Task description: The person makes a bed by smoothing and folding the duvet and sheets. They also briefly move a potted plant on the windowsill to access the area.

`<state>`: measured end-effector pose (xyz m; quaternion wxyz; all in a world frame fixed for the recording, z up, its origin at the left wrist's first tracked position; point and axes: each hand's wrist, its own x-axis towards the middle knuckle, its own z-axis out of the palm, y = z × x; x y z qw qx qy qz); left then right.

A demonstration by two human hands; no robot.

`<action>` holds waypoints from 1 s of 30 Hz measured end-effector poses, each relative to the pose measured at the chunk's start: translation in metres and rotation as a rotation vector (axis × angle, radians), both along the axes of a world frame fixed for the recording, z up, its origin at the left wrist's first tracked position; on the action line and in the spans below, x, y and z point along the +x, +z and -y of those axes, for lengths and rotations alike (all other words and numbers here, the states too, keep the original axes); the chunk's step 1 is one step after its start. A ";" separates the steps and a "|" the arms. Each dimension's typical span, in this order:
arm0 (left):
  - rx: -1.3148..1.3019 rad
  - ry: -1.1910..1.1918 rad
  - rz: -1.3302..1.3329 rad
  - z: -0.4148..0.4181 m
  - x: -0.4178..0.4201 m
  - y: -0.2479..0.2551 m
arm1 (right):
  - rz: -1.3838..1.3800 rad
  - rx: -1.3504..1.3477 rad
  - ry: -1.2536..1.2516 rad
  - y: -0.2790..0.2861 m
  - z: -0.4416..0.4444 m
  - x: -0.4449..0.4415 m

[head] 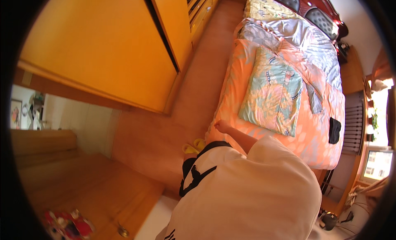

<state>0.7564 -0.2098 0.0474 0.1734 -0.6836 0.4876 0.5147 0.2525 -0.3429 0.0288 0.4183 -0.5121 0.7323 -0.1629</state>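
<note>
My right hand (223,126) is by the near left edge of the bed, fingers loosely curled, with nothing visible in it. Whether it touches the orange patterned bedding (229,94) cannot be told. My left hand is out of view. On the bed lies a folded green floral quilt (273,94), just beyond my right hand. Beside it, a rumpled orange and grey cover (312,70) spreads toward the headboard. A small folded black cloth (335,130) rests near the bed's right edge.
A yellow-orange wardrobe (102,45) stands left of the reddish floor aisle (210,48). My feet wear yellow slippers (189,148). A tufted headboard (283,1) closes the far end; a radiator (353,122) runs along the right. A wooden cabinet top (102,184) is lower left.
</note>
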 end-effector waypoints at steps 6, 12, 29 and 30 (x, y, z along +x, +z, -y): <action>0.078 -0.049 0.078 0.104 0.063 -0.017 | -0.133 0.174 -0.097 -0.021 -0.027 0.020; -0.199 -0.225 -0.249 0.307 -0.034 -0.060 | -0.251 0.643 -0.245 -0.092 -0.155 0.043; -0.149 -0.648 -0.375 0.462 -0.306 -0.046 | -0.137 0.500 -0.561 -0.075 -0.040 -0.109; 0.037 -0.355 -0.388 0.466 -0.290 -0.049 | -0.100 0.408 -0.637 -0.061 -0.012 -0.134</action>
